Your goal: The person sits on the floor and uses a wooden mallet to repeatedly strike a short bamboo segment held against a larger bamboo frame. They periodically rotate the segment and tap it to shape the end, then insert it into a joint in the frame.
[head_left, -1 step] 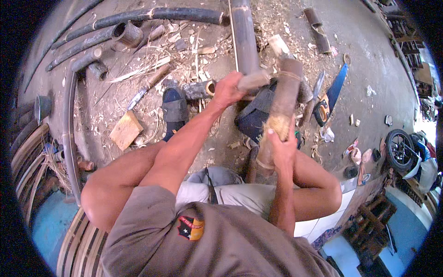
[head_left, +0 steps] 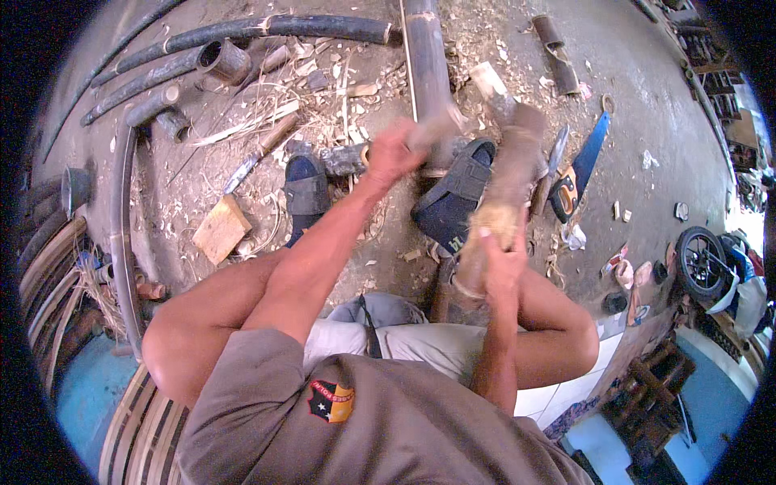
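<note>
Bamboo [head_left: 511, 170] has tipped rightward, right of frame centre: right hand [head_left: 505, 263] grips it, left hand [head_left: 394, 152] a stick [head_left: 436, 129]. Frayed patch [head_left: 493, 222] bared; remainder unclear.

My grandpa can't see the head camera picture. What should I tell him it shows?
A seated person grips a short, blurred stick in the left hand and a thick bamboo piece in the right hand. Wood shavings litter the floor; a blue-bladed handsaw lies at right.

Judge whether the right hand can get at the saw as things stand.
Probably not right away: the right hand grips a bamboo tube. With that put down, the saw looks reachable, lying uncovered on the floor to the right.
</note>
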`<state>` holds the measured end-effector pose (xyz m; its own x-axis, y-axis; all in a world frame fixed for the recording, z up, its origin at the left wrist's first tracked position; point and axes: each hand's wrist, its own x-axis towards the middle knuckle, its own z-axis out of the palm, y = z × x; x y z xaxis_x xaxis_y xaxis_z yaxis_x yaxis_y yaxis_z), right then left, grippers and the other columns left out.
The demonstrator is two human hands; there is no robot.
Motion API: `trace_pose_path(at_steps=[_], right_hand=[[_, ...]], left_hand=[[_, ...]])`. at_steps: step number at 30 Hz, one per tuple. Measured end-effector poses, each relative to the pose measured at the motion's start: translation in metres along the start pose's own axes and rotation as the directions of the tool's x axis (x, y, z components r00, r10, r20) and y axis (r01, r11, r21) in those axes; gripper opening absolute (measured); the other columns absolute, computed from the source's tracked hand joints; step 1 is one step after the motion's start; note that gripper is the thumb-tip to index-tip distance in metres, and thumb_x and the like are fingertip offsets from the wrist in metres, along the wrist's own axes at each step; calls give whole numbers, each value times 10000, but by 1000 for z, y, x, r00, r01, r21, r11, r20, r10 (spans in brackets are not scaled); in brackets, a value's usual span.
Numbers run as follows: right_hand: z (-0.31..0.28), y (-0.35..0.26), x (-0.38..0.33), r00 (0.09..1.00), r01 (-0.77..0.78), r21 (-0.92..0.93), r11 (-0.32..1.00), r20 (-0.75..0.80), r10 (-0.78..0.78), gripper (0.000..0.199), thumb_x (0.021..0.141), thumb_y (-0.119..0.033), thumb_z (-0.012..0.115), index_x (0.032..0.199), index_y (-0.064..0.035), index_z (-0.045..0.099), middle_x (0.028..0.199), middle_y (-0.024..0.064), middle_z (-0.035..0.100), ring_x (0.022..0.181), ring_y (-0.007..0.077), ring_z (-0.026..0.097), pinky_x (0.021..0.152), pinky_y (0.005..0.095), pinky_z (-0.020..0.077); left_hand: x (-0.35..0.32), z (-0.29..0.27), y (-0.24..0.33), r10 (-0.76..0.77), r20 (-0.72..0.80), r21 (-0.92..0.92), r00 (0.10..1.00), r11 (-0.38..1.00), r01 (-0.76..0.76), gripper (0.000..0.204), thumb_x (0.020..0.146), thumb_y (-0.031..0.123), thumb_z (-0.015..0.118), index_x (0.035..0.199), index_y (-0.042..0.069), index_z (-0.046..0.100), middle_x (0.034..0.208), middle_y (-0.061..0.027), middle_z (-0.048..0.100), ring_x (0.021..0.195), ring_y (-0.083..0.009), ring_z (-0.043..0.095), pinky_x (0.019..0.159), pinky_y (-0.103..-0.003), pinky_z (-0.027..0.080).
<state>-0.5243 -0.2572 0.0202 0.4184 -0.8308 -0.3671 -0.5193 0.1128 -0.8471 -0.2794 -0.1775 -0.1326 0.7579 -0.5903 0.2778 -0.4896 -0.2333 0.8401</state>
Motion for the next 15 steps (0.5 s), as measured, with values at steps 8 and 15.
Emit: trace_pose_path(at_steps=[8,15], right_hand=[[-152,-93,9,889,223,-379,898,-298,-347,763,937,-283,751,1570,-46,398,1198,131,675,1025,203,638,906,334,528],[-260,-135,4,941,-15,-889,458,-168,-295,934,892,-325,755,1642,-170,220,1219,261,688,1075,366,715,888,455,559]], left_hand=[[74,-151,-61,-199,12,606,980,781,151,473,817,315,757,1179,50,607,1133,-213,644,1091,-423,632,911,-534,510],[29,-196,-121,-375,67,755,925,625,199,589,785,214,720,1332,60,564,1333,-259,552,1241,-479,529,1041,-537,469]])
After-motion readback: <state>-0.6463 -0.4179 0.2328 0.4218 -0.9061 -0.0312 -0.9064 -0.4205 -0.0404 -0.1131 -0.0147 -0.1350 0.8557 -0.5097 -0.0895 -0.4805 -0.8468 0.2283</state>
